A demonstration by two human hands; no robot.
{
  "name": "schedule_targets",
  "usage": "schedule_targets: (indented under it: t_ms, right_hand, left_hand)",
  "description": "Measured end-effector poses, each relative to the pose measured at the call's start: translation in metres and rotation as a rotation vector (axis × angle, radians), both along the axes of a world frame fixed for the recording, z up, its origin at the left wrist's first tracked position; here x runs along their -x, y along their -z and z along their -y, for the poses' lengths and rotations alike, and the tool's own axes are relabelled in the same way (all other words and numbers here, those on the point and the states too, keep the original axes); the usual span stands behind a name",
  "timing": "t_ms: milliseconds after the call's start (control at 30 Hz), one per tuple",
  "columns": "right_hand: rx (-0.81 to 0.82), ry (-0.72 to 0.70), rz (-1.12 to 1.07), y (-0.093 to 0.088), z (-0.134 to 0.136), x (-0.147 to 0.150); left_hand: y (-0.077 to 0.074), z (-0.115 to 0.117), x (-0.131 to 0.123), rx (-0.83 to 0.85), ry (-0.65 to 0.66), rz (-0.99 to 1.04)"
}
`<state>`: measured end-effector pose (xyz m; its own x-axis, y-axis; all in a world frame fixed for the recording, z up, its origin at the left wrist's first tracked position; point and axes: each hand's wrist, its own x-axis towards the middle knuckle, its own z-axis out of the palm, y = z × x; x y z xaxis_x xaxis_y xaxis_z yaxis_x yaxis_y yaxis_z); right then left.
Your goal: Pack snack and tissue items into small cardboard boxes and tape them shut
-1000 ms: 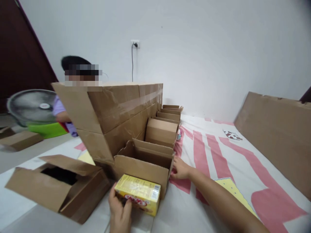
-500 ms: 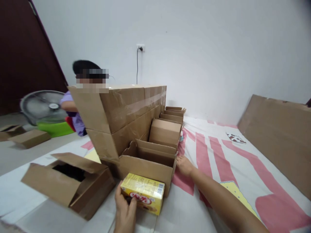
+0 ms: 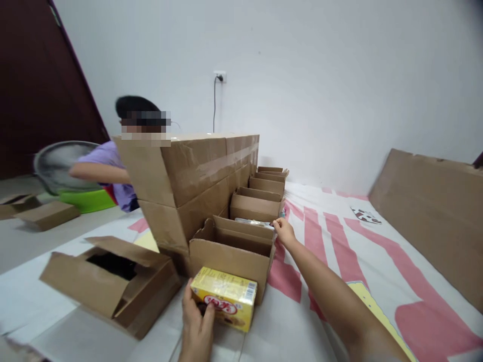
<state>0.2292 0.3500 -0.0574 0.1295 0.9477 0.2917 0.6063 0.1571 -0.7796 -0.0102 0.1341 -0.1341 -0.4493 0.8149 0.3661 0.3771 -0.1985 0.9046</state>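
Observation:
My left hand [image 3: 196,318] is closed on the left end of a yellow snack box [image 3: 225,297] with a red oval logo. That box is in front of the nearest open cardboard box [image 3: 228,257]. Just beyond that open box, my right hand [image 3: 284,232] pinches the right end of a thin, shiny whitish packet [image 3: 253,221]. The packet shows above the open box's back flap, and its lower part is hidden. Behind it stands another open cardboard box [image 3: 254,205].
Stacked taped cartons [image 3: 199,171] form a wall on the left; a person in a purple shirt [image 3: 103,156] is behind it. An opened carton [image 3: 94,286] lies front left. A patterned sheet [image 3: 324,241] covers the floor; a cardboard sheet [image 3: 430,201] leans at right.
My right hand has moved up and away from me, and the packet now shows in its fingers. The box behind has tipped back upright. The person's arm has lifted. My left hand stays on the snack box.

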Motion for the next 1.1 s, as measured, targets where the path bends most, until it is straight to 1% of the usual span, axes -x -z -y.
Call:
schedule_targets:
  t_ms: [100, 200, 333, 500, 567, 667, 767, 867, 933, 1000, 1100]
  right_hand:
    - [0.0, 0.041, -0.124, 0.002, 0.004, 0.005]
    - [-0.019, 0.032, -0.227, 0.006, 0.023, 0.005]
    - [-0.011, -0.066, -0.303, 0.015, 0.066, 0.001]
    - [0.025, -0.197, -0.324, 0.024, 0.125, -0.002]
    - [0.044, -0.246, -0.284, 0.025, 0.149, -0.002]
    - [0.106, -0.353, -0.142, 0.021, 0.187, 0.002]
    - [0.188, -0.517, 0.008, 0.011, 0.229, 0.011]
    - [0.172, -0.725, 0.154, 0.007, 0.265, 0.023]
    - [0.112, -0.861, 0.251, 0.015, 0.282, 0.029]
    - [0.027, -0.957, 0.344, 0.029, 0.294, 0.032]
    - [-0.11, -0.985, 0.449, 0.052, 0.307, 0.03]
  left_hand:
    - [0.008, -0.004, 0.004, 0.004, 0.009, -0.01]
    - [0.015, -0.008, 0.008, 0.007, 0.014, -0.027]
    - [0.016, -0.01, 0.008, 0.059, -0.006, -0.059]
    - [0.007, -0.015, 0.006, 0.045, 0.013, -0.146]
    - [0.002, -0.018, 0.009, 0.043, 0.034, -0.211]
    - [-0.006, -0.024, 0.015, 0.03, 0.087, -0.33]
    - [-0.014, -0.032, 0.019, 0.029, 0.134, -0.448]
    - [-0.019, -0.041, 0.018, 0.059, 0.115, -0.531]
    - [-0.02, -0.043, 0.015, 0.057, 0.098, -0.558]
    - [-0.02, -0.039, 0.012, 0.021, 0.073, -0.582]
    - [-0.026, -0.019, 0.011, -0.073, 0.053, -0.667]
